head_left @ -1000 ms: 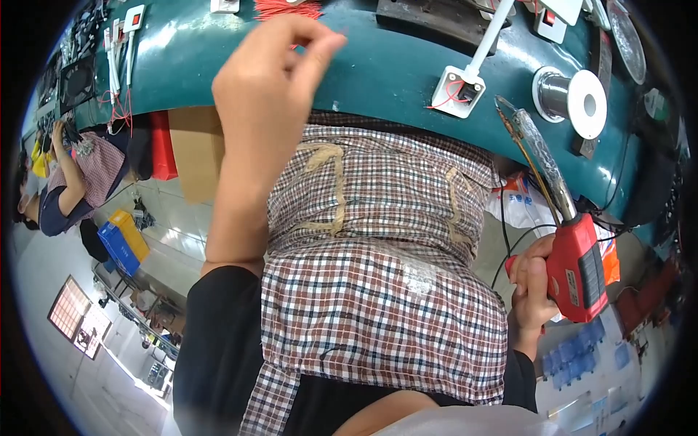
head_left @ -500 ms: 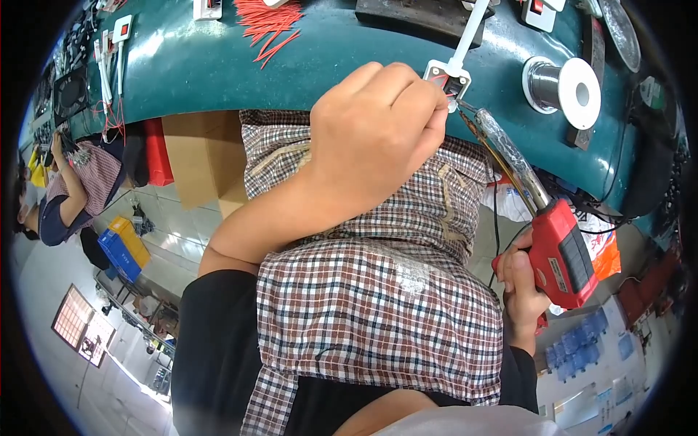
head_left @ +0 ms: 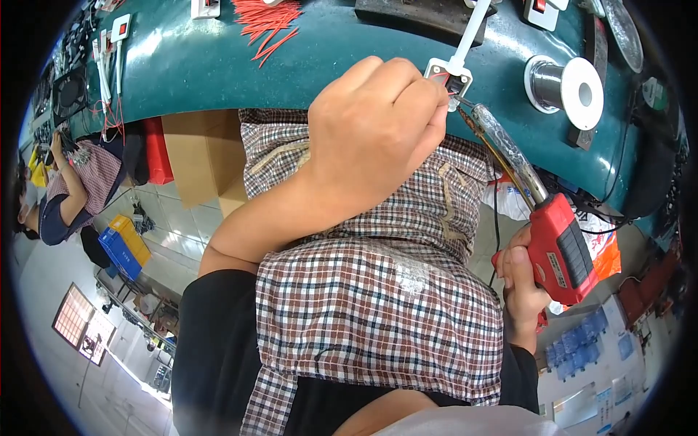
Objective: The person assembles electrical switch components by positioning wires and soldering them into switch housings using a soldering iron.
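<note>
My right hand (head_left: 522,287) grips a red pistol-style soldering gun (head_left: 561,251). Its long metal barrel slants up to the left, and the tip meets the lower edge of a small white switch housing (head_left: 465,75). The housing lies open on the bench, with a black part and thin red wires (head_left: 438,75) inside, and a white cable (head_left: 472,33) leaves its top. Closed in a pinch, my left hand (head_left: 378,131) is at the housing's left side, near the iron's tip. The thumb and knuckles hide whatever is between its fingertips.
A solder spool (head_left: 582,93) stands right of the housing on the green bench (head_left: 327,54). Red wire pieces (head_left: 265,22) lie at the back, near a dark metal block (head_left: 407,20). White switch pieces (head_left: 120,29) lie at left. Another person (head_left: 80,174) sits at far left.
The soldering gun's barrel and tip have shifted slightly up and left at the housing. My left hand has moved barely, still pinched at the same spot.
</note>
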{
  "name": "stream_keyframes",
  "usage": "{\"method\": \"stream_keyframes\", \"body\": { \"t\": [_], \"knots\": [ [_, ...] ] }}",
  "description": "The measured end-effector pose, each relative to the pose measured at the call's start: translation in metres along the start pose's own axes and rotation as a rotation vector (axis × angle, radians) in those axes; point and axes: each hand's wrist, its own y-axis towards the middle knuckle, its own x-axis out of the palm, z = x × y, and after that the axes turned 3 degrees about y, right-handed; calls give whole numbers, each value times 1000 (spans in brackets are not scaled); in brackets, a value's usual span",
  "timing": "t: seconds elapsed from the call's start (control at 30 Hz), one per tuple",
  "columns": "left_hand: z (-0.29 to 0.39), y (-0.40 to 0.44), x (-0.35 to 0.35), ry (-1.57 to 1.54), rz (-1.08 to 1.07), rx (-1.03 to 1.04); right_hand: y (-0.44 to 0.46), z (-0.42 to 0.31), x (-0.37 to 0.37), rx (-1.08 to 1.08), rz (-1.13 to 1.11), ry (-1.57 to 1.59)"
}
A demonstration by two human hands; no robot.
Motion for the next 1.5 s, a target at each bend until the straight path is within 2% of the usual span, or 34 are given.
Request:
{"method": "stream_keyframes", "body": {
  "t": [0.3, 0.57, 0.7, 0.8, 0.87, 1.5],
  "knots": [
    [0, 1, 1, 11, 4, -6, 1, 1, -2, -14, -7, -56],
    [1, 1, 0, 18, -12, -18, 2, 5, -10, -151, -57, -143],
    [1, 2, -1, 20, -27, -18, -1, 1, -2, -79, 45, -115],
    [0, 2, -1, 15, -27, -19, 1, 3, -5, -112, 6, -108],
    [0, 2, -1, 13, -26, -17, 2, -1, -3, -50, -20, -90],
    [-1, 3, -2, 20, -45, -27, 1, 9, -11, -97, -45, -152]
  ]
}}
